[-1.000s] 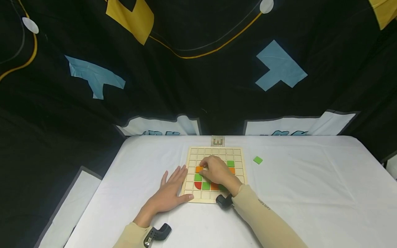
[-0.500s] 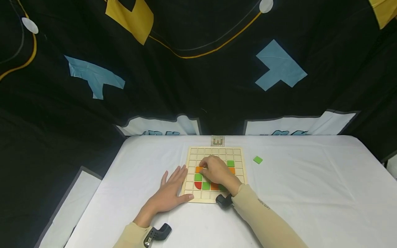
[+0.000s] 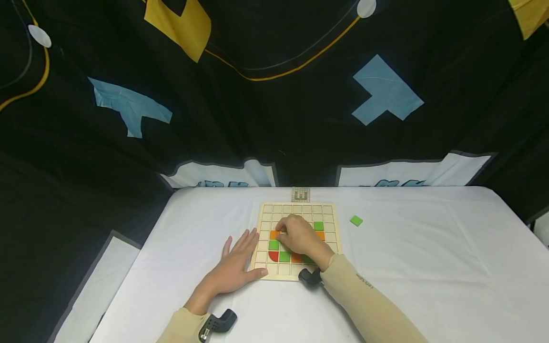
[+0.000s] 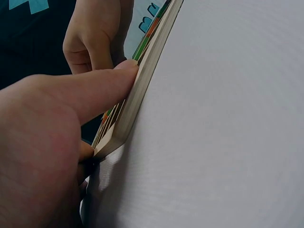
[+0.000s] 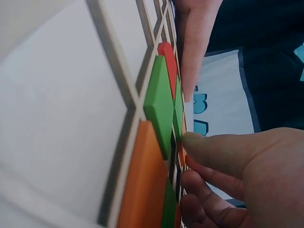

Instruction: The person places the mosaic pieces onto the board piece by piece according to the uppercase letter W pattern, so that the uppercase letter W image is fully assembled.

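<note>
A wooden grid board (image 3: 296, 208) lies on the white table with coloured tiles in its cells. My left hand (image 3: 236, 269) is spread flat along its left side, fingertips at the edge; in the left wrist view the thumb (image 4: 107, 88) lies over the board's near edge. My right hand (image 3: 302, 236) reaches over the middle, thumb and curled fingers pinching at an orange tile (image 3: 273, 235) in the left column. Below that tile are a green tile (image 3: 274, 245) and a red rounded tile (image 3: 273, 257). The right hand and forearm hide several central cells.
A loose green tile (image 3: 356, 220) lies right of the board. Behind the board is a small pattern card (image 3: 301, 194). More tiles sit on the board's right side, including a green one (image 3: 319, 225) and an orange one (image 3: 320, 236). A black patterned cloth (image 3: 274, 124) hangs behind the table.
</note>
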### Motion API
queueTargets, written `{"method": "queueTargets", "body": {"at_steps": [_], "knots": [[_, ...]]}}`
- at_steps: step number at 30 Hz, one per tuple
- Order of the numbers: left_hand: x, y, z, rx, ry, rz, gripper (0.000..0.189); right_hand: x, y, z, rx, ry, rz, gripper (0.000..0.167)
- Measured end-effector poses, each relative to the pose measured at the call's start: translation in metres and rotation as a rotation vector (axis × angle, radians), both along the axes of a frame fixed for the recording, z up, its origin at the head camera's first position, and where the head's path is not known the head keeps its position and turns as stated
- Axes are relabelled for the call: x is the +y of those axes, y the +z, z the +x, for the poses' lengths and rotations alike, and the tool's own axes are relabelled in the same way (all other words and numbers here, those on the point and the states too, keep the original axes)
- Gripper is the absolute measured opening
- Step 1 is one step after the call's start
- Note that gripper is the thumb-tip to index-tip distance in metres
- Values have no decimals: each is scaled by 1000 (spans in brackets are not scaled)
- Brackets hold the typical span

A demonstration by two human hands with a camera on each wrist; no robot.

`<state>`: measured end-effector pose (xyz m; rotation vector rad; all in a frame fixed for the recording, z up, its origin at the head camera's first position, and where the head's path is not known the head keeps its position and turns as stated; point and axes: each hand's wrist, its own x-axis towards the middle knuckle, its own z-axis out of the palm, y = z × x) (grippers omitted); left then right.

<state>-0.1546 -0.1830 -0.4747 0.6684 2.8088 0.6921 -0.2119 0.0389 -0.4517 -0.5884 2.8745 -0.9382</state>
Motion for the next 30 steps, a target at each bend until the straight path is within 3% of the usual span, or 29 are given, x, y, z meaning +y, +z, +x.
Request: {"method": "queueTargets", "body": {"at_steps": [10, 18, 30], "knots": [[-1, 0, -1, 6, -2, -6, 98, 20, 13, 4, -5, -40, -124, 22], [-1, 0, -1, 4, 5, 5, 98, 41, 23, 7, 20, -81, -153, 25], [-1, -2, -1, 3, 6, 2, 99, 85, 24, 13, 38, -113, -159, 30]]}}
